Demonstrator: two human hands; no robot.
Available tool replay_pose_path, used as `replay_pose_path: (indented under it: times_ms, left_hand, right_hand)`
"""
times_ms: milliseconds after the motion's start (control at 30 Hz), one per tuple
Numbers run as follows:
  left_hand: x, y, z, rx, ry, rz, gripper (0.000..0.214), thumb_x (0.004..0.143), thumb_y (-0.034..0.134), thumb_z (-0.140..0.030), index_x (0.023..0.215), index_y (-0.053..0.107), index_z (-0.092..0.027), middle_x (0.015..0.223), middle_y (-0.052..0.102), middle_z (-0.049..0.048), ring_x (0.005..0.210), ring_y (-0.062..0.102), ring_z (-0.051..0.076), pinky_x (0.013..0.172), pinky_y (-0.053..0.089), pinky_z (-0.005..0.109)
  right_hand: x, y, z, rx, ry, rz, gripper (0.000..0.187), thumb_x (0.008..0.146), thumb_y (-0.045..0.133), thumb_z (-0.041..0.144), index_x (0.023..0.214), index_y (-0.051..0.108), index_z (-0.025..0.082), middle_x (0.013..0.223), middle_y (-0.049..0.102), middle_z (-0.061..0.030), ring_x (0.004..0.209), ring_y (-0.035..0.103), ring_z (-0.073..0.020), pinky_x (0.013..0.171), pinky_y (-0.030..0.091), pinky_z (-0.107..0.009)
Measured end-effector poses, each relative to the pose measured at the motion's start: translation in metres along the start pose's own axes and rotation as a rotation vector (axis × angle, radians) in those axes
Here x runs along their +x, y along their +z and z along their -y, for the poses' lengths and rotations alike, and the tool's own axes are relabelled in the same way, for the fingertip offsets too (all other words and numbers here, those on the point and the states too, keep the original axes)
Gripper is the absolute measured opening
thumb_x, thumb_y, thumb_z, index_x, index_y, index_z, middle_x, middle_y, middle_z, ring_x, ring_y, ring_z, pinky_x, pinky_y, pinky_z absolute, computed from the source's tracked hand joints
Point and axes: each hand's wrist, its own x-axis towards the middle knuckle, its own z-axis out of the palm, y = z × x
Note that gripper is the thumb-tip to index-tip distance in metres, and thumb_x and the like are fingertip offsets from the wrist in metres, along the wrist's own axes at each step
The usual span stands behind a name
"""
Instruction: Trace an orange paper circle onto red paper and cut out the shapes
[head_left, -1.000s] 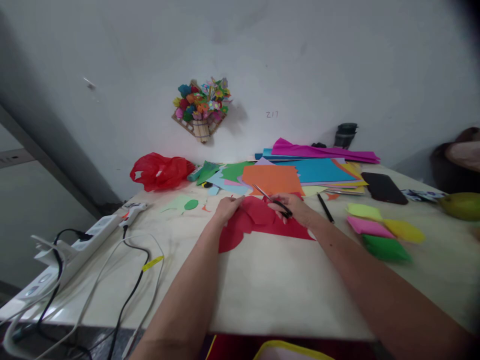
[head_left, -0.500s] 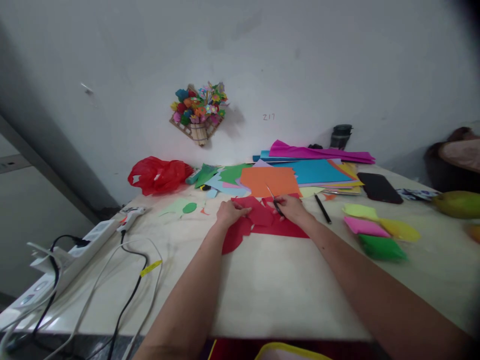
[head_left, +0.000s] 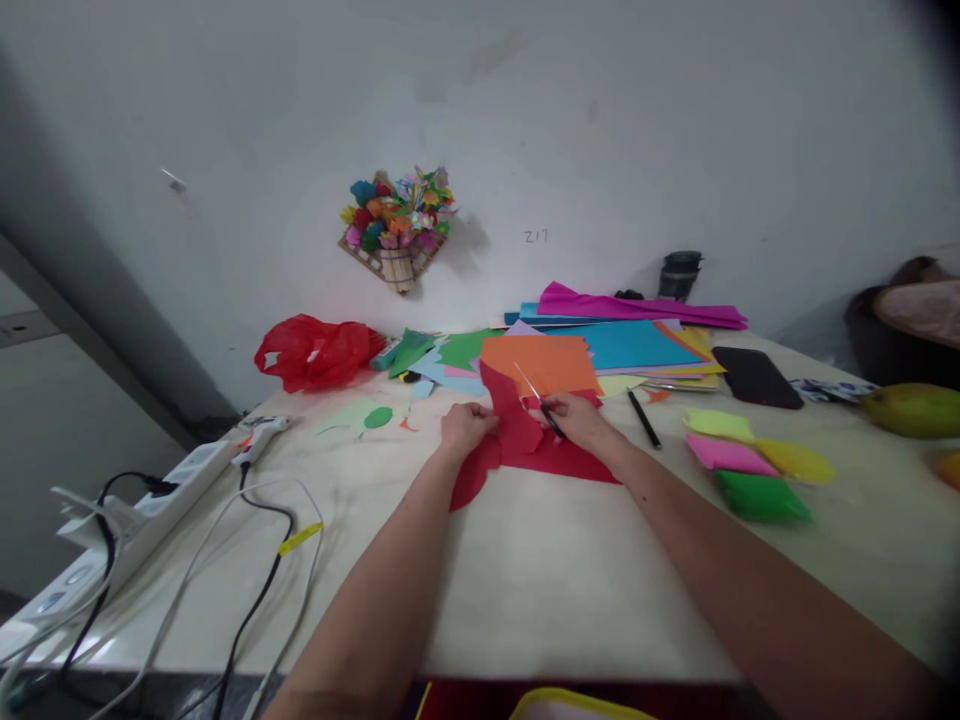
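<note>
My left hand (head_left: 466,427) pinches a piece of red paper (head_left: 513,420) and holds it lifted off the table. More red paper (head_left: 570,460) lies flat under both hands. My right hand (head_left: 579,420) grips a pair of scissors (head_left: 538,399) with black handles, blades apart and pointing up and away at the raised red piece. Both hands are near the middle of the pale table (head_left: 525,560).
Behind the hands lies a stack of coloured sheets (head_left: 600,350), orange on top. A black pen (head_left: 643,418), dark phone (head_left: 756,377) and folded coloured pieces (head_left: 750,465) lie right. A red bag (head_left: 315,350), power strip (head_left: 142,515) and cables (head_left: 262,560) lie left.
The left hand has lifted the cut red piece upright off the table. The scissors have shifted slightly left toward it, blades now open.
</note>
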Motion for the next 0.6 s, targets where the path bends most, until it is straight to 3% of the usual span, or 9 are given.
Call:
replay_pose_path:
  times_ms: [167,300,600]
  left_hand:
    - [-0.004,-0.002,-0.012,-0.142,0.154,-0.131,0.019,0.055,0.067,-0.027,0.061,0.051,-0.017,0.054,0.054,-0.0038,0.053,0.051,0.010,0.055,0.039,0.021]
    - [-0.009,-0.006,-0.022,-0.277,0.193,-0.143,0.023,0.057,0.063,-0.032,0.066,0.047,-0.018,0.057,0.053,-0.0039,0.055,0.052,0.010,0.058,0.042,0.023]
    - [-0.011,-0.017,-0.026,-0.450,0.214,-0.149,0.015,0.056,0.056,-0.023,0.059,0.042,-0.018,0.046,0.037,-0.0087,0.041,0.036,0.005,0.042,0.028,0.016]
  right_hand:
    - [-0.008,0.000,0.014,0.059,0.001,0.039,0.031,0.060,0.069,0.034,0.082,0.055,0.017,0.062,0.061,-0.0024,0.056,0.059,-0.0129,0.035,0.046,-0.019]
    - [-0.017,0.000,0.026,0.073,0.012,0.084,0.033,0.060,0.070,0.035,0.082,0.055,0.016,0.061,0.061,-0.0032,0.050,0.057,-0.0111,0.034,0.043,-0.017]
    - [-0.025,-0.005,0.039,-0.037,0.038,0.169,0.032,0.063,0.065,0.041,0.078,0.053,0.015,0.050,0.059,0.0016,0.032,0.043,-0.0042,0.033,0.034,-0.017]
